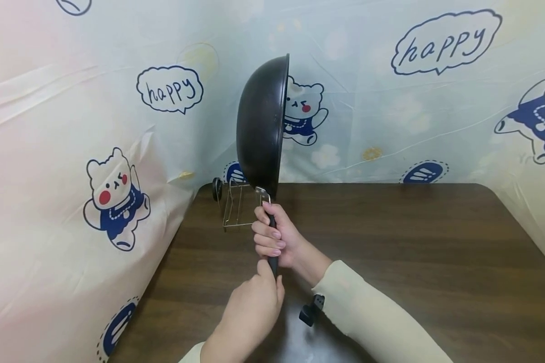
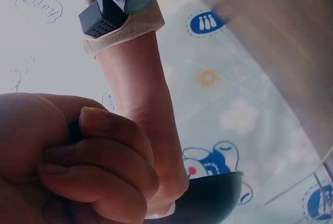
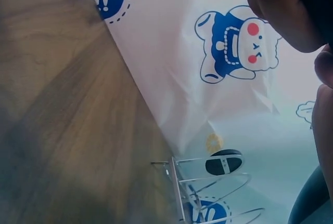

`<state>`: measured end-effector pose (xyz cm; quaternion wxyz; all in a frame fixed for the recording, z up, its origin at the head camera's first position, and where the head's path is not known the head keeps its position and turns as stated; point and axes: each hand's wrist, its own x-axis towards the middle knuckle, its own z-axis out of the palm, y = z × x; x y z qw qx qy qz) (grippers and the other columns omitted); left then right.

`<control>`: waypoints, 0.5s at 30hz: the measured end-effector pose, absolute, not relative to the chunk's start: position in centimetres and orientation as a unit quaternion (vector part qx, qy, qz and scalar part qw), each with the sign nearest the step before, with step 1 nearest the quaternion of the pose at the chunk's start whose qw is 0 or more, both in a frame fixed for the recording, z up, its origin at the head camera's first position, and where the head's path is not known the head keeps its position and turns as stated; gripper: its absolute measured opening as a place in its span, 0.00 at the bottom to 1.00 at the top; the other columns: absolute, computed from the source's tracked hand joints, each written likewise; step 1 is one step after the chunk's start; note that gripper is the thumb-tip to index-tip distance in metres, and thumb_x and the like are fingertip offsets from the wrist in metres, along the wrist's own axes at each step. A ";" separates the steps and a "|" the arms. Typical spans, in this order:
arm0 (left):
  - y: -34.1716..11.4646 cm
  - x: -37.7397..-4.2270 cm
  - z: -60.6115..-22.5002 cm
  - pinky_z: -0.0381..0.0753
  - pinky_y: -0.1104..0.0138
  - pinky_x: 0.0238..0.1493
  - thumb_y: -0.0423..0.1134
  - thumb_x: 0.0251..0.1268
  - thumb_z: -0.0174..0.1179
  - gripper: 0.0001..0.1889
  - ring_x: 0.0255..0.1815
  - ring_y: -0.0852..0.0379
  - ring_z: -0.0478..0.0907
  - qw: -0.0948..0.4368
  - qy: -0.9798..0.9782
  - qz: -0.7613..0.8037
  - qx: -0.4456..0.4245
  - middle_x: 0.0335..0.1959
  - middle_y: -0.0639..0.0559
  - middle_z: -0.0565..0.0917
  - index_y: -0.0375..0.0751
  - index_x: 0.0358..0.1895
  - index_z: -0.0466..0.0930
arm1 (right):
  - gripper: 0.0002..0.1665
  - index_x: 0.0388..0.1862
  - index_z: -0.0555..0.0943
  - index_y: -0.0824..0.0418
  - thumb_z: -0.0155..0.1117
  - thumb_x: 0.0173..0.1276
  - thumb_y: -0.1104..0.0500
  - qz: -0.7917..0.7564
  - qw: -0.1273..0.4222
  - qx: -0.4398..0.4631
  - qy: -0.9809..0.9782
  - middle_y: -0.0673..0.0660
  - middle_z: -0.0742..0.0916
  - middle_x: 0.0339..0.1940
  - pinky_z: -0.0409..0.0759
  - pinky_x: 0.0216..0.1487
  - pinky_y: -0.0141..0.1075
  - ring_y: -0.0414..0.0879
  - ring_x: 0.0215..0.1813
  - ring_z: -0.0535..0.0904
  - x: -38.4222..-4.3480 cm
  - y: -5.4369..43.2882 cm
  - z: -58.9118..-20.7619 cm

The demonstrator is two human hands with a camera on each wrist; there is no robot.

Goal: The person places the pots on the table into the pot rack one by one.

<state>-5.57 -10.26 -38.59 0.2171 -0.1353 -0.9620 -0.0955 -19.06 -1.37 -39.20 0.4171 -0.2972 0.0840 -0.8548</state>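
A black wok stands on edge in the air above the table, handle down, its rounded outside facing left and its rim to the right. My right hand grips the dark handle just below the metal bracket. Lower down, my left hand holds the end of the same handle, right below the right hand. In the left wrist view the left hand's fingers are curled round, mostly hiding the handle. The right wrist view catches only part of the right hand.
On the brown wooden table, a metal wire rack stands at the back left, partly behind the wok. A round black piece shows at the rack's left. Printed cloth encloses the table at the back and sides.
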 end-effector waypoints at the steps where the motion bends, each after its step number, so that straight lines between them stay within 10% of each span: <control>1: -10.5 -5.6 -38.4 0.63 0.65 0.05 0.37 0.58 0.67 0.17 0.06 0.54 0.71 0.229 -0.959 -0.090 -0.140 0.10 0.50 0.72 0.33 0.33 0.66 | 0.23 0.25 0.61 0.54 0.42 0.79 0.44 -0.854 0.418 -0.298 0.086 0.45 0.62 0.09 0.62 0.10 0.24 0.35 0.07 0.61 -19.2 -1.6 -39.0; 15: -12.9 -5.9 -37.6 0.61 0.66 0.04 0.35 0.56 0.68 0.17 0.04 0.55 0.68 0.269 -0.951 -0.080 -0.132 0.09 0.51 0.69 0.32 0.33 0.66 | 0.23 0.23 0.63 0.53 0.49 0.76 0.44 -0.837 0.446 -0.297 0.111 0.45 0.63 0.08 0.62 0.10 0.24 0.34 0.07 0.63 -20.0 -4.8 -37.6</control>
